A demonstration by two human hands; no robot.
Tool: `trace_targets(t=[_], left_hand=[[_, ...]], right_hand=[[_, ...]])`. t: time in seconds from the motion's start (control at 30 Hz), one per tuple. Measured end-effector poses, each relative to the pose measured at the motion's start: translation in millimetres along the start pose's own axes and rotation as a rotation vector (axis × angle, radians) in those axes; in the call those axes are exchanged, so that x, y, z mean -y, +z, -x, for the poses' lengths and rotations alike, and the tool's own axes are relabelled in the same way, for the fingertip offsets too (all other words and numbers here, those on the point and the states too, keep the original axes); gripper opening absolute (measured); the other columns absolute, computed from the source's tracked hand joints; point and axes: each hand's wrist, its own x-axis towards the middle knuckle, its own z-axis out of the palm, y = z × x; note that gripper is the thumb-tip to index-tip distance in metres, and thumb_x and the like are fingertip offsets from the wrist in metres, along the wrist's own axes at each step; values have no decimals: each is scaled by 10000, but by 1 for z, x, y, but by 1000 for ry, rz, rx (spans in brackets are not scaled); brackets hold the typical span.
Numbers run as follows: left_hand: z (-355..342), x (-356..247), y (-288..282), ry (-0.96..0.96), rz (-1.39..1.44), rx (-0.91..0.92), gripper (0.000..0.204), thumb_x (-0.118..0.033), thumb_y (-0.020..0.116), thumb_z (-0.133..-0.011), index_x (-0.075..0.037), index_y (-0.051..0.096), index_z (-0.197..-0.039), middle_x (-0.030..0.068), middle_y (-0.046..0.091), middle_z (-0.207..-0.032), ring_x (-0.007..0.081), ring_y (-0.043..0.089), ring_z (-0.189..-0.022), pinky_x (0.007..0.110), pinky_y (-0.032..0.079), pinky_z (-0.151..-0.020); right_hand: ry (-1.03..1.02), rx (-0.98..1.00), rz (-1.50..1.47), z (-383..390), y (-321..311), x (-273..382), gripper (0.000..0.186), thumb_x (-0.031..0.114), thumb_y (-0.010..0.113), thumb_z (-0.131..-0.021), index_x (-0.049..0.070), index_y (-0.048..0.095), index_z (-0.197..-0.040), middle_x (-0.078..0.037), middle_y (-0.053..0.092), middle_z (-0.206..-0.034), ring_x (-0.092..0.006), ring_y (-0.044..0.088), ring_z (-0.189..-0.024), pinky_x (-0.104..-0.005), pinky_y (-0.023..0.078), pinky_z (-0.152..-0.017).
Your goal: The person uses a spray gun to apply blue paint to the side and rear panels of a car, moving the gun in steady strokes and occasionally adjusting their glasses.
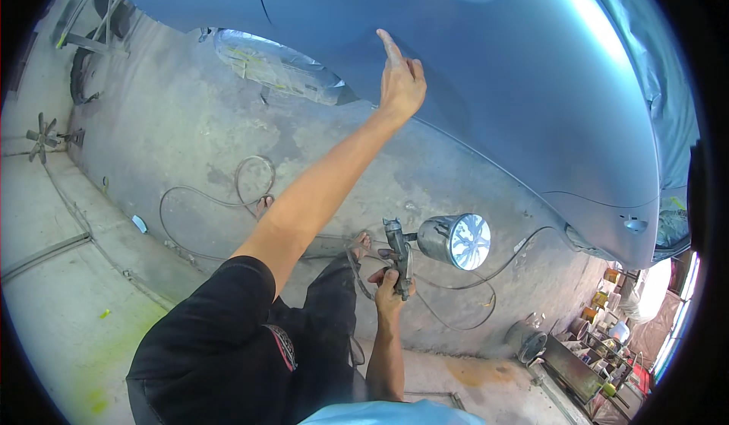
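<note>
My left hand (pixel 400 83) reaches up with its forefinger stretched out, the fingertip touching the light blue car body panel (pixel 531 98); it holds nothing. Lower down, my right hand (pixel 389 284) grips the handle of a metal spray gun (pixel 399 254) with a shiny cup (pixel 454 240) sticking out to its right. The gun hangs low, away from the panel. An air hose (pixel 456 284) trails from the gun down to the floor.
The concrete floor (pixel 175 121) has a looped hose (pixel 228 193) lying on it. A wheel masked with plastic and tape (pixel 273 64) sits under the car. A fan (pixel 42 136) stands at far left. Paint cans crowd shelves (pixel 600 334) at lower right, near a bucket (pixel 525 340).
</note>
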Motion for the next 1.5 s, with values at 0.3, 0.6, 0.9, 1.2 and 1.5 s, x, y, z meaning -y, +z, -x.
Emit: trace_targets(t=[0.3, 0.6, 0.9, 1.2, 1.5], left_hand=[[-5, 0, 2, 65, -72, 25, 860, -121, 485, -966, 17, -172, -1504, 183, 619, -973, 320, 623, -884, 407, 483, -878], [16, 20, 13, 167, -12, -106, 813, -91, 580, -920, 75, 58, -1521, 192, 579, -1094, 227, 587, -749, 372, 510, -761], [-7, 24, 11, 217, -105, -96, 913, -73, 622, -898, 20, -20, -1540, 169, 551, -1090, 192, 546, -718, 344, 508, -725], [3, 27, 4, 314, -139, -145, 877, -62, 630, -895, -60, 59, -1561, 208, 476, -1178, 226, 525, -731, 362, 516, -740], [-6, 51, -6, 456, -437, -63, 856, -64, 650, -879, -114, 136, -1562, 251, 413, -1233, 350, 581, -843, 415, 521, -789]], right_hand=[[24, 14, 3, -1, -5, 6, 203, 128, 520, -838, -7, 657, -773, -80, 635, -604, -203, 619, -532, -334, 491, -533], [16, 34, 6, 3, -6, -10, 177, 75, 500, -825, -16, 640, -765, -82, 628, -594, -198, 609, -535, -329, 491, -548], [39, 98, -7, 5, -5, -22, 204, 69, 492, -830, -31, 652, -908, -77, 626, -623, -186, 598, -548, -318, 474, -542], [-50, 41, 12, 5, 1, -15, 599, 484, 498, -984, -65, 625, -780, -86, 611, -533, -113, 510, -452, -273, 370, -447], [13, 94, -15, 2, 4, -11, 576, 488, 519, -976, -70, 627, -881, -94, 617, -552, -106, 513, -465, -267, 372, -450]])
